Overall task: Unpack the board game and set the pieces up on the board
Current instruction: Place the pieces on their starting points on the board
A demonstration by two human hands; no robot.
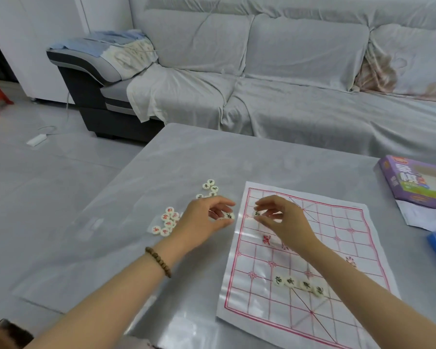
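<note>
Pinching one piece [229,216] each: left hand [207,217], right hand [283,219].

White board [337,222] with red grid; purple box [398,182].

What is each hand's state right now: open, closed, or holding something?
Left hand: pinching a black-marked piece beside the board.
Right hand: pinching a second piece over the board.
</note>
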